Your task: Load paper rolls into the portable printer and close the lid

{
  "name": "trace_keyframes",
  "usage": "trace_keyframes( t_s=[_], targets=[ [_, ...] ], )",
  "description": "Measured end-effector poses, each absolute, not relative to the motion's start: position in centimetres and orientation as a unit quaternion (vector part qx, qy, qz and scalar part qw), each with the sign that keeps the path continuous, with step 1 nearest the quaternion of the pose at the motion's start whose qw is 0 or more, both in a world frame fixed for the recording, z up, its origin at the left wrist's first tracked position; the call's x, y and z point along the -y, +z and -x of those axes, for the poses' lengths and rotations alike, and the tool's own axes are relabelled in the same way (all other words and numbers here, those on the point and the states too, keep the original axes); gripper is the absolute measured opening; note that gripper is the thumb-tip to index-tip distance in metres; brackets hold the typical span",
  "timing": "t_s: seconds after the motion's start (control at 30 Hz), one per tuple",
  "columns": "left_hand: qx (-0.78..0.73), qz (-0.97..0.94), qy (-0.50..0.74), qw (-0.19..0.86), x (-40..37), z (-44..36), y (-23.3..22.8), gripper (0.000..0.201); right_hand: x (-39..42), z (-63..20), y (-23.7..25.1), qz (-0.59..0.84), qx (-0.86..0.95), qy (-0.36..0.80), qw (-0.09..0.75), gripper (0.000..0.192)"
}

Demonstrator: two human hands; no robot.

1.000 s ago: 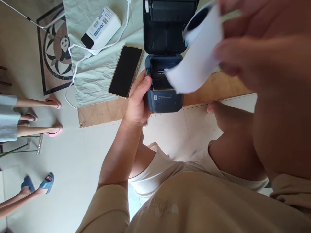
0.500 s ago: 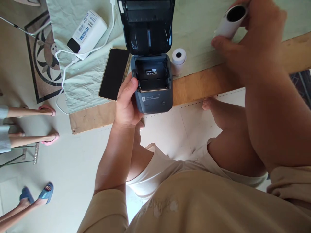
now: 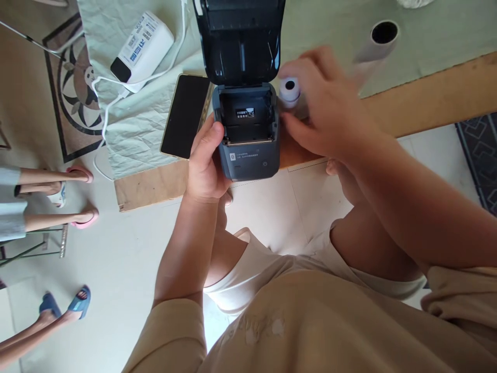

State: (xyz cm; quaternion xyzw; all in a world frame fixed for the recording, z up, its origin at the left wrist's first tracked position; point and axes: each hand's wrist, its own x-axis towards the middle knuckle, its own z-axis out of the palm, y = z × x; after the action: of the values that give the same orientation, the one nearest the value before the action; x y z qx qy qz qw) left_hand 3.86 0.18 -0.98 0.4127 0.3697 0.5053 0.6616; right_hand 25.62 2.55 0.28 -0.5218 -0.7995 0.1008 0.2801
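Note:
My left hand (image 3: 205, 166) grips the left side of a small dark grey printer (image 3: 248, 155) at the near edge of a wooden board (image 3: 427, 103). The printer's lid (image 3: 238, 41) stands open and its paper bay is empty, showing a label inside. My right hand (image 3: 330, 109), blurred, reaches to a small white paper roll (image 3: 289, 88) standing just right of the printer. Its fingers are spread around the roll, which still rests on the cloth. A larger white paper roll (image 3: 378, 41) lies farther right on the cloth, apart from both hands.
A pale green cloth (image 3: 132, 129) covers the board. On it lie a black phone (image 3: 185, 116) left of the printer and a white power bank (image 3: 142, 46) with a white cable (image 3: 116, 85). Other people's feet in pink slippers (image 3: 79, 173) and blue sandals (image 3: 79, 300) stand at left.
My right hand set the larger roll down on the cloth at right and moved left to the small roll beside the printer. My left hand kept hold of the printer.

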Motion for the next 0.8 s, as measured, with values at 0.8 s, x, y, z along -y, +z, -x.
trace_keyframes(
  t_s=[0.8],
  targets=[
    [-0.354,-0.408,0.530,0.653,0.1,-3.9,-0.7,0.020,-1.7,-24.0,1.9,0.417,0.753,0.146,0.488,0.046]
  ],
)
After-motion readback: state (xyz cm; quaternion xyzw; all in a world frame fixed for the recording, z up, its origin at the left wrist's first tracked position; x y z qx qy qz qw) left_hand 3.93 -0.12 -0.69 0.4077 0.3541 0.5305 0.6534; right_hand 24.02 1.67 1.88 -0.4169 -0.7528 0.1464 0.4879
